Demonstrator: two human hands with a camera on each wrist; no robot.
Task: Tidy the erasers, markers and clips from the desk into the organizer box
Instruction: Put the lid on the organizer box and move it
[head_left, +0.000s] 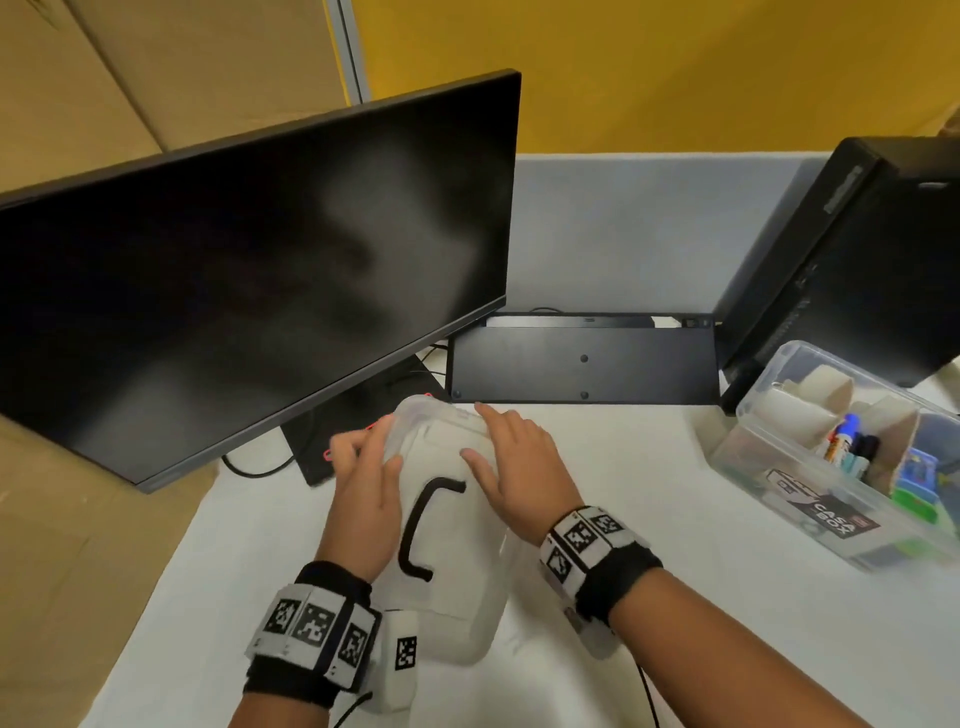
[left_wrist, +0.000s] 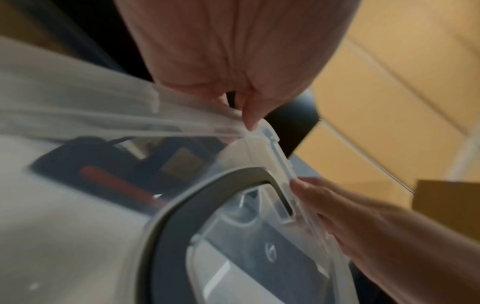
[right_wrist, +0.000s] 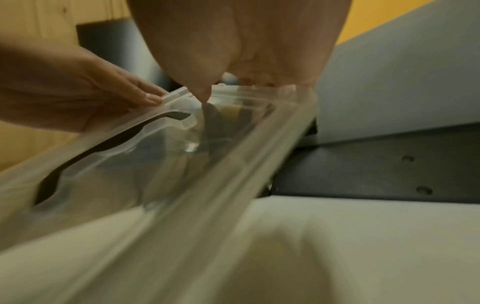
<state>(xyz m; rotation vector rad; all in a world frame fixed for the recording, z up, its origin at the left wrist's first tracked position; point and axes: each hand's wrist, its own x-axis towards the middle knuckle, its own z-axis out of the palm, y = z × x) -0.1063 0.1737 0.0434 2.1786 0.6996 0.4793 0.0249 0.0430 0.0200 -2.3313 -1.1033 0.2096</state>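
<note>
You've got both hands, left hand (head_left: 366, 475) and right hand (head_left: 511, 460), pinching the clear lid (head_left: 447, 525). Carry it level to the organizer box (head_left: 831, 499) at right, then match corners.

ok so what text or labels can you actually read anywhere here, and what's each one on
"CASA BOX": black and white label on the front wall of the organizer box.
Raised lettering on the computer tower: too blurred to read.
Marker labels in the box: too small to read.
Wristbands: square coded patterns, no words.
Lid held by both hands: no text.
</note>
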